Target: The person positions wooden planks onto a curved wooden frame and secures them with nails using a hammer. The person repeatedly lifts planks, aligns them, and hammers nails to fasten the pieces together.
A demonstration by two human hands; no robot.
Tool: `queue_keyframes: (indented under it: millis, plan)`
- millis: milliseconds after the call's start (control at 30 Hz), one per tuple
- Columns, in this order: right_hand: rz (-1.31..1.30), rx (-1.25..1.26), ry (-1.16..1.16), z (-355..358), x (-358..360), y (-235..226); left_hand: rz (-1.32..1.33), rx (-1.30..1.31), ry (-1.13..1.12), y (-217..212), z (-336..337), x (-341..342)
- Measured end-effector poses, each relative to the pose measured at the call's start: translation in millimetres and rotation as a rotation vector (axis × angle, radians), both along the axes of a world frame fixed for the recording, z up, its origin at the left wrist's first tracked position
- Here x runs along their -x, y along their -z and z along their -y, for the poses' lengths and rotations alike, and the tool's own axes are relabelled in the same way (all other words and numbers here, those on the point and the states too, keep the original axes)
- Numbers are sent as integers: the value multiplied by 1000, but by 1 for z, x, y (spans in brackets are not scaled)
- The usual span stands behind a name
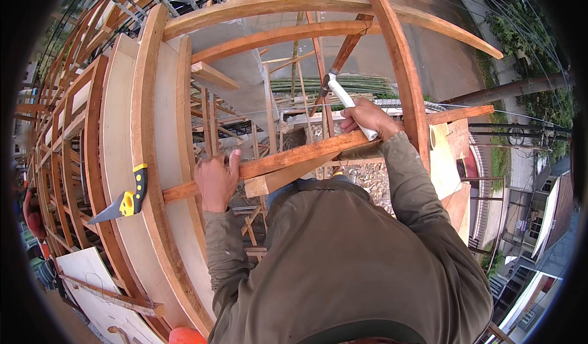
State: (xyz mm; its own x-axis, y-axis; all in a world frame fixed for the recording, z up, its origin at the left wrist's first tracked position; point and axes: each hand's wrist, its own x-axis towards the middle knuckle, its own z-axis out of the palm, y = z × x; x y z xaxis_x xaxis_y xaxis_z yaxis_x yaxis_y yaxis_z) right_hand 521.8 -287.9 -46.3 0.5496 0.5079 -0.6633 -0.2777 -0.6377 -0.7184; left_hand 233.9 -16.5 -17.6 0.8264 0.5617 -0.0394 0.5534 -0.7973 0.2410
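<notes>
Looks steeply down from head height through a wide fisheye, close above the olive-brown long-sleeved cloth shirt, past a straight reddish-brown wooden beam to flat grey-brown ground far below.

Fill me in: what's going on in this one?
A person works amid timber framing. The right grip holds a white-handled hammer, its head pointing away from the body. The left grip is on a wooden beam running crosswise in front. A saw with a yellow-and-black handle rests to the left, out of hand.
</notes>
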Motion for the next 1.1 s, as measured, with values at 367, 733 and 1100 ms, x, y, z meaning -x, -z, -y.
queue_keyframes:
  millis: [367,733,1100]
  plan:
    - [157,26,-95,2,3,1,264,-110,125,19,8,21]
    - [230,90,-100,-1,7,-7,303,-196,137,36,7,26]
    - [257,159,-207,6,-6,3,309,-144,187,31,5,30]
